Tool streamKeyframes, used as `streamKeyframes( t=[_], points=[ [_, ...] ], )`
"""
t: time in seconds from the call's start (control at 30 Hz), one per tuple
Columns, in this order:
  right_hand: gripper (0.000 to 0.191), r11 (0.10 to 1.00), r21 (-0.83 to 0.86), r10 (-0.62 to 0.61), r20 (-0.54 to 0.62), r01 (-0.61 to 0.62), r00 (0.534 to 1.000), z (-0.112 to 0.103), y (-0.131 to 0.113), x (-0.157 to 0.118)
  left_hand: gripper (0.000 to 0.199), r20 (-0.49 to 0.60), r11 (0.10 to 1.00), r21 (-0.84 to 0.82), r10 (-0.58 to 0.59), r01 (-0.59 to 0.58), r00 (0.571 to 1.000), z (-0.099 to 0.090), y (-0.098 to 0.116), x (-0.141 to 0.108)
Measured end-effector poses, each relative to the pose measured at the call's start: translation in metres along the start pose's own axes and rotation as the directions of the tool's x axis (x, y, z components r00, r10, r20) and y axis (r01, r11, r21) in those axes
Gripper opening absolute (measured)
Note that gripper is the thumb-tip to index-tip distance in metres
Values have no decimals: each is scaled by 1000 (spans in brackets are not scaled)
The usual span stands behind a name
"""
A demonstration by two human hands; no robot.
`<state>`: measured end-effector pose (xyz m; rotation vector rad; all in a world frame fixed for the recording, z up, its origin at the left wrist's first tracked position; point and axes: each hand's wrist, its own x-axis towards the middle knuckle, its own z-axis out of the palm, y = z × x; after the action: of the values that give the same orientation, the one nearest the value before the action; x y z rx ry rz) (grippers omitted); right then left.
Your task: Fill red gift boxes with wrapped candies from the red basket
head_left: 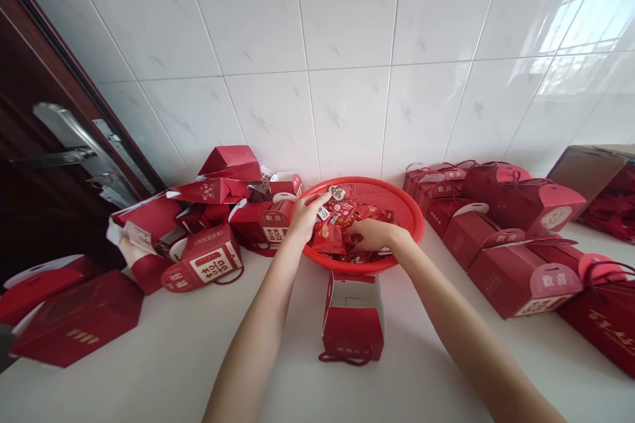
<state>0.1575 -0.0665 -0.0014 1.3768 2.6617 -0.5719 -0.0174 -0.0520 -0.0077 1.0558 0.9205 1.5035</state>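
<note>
A red plastic mesh basket holds a heap of small wrapped packets, mostly red. At its left side, my left hand is closed, its thumb pressed against a packet with black characters on white. Its other fingers are mostly hidden. My right hand reaches into the heap from the right with curled fingers. Their tips sink among the packets, so what they grip is hidden. Directly in front of the basket, between my forearms, stands a red gift box with its top open, its pale inside showing and a cord handle in front.
Rows of closed red boxes line the right side. More red boxes, some open or tipped, crowd the left. A cardboard box with red items sits far right. Tiled wall stands behind; a door handle is at left.
</note>
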Motion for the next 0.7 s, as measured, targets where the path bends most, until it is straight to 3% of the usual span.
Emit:
streamKeyframes(
  t=[0.17, 0.33, 0.57, 0.7],
  points=[
    [25, 998, -46, -41, 29, 43, 999, -1, -4, -2, 28, -12, 1000, 19, 12, -12, 1000, 0, -1, 0],
    [33, 993, -118, -2, 60, 9, 998, -3, -12, -4, 29, -6, 1000, 12, 11, -11, 1000, -1, -1, 1],
    [30, 995, -52, 71, -156, -80, 985, 0, -3, -1, 26, -8, 1000, 26, -5, 5, 1000, -1, 0, -1],
    [25, 994, -25, 101, -201, -109, 974, -2, -1, -1, 26, -22, 999, 39, -8, 8, 1000, -1, -1, 0]
  ],
)
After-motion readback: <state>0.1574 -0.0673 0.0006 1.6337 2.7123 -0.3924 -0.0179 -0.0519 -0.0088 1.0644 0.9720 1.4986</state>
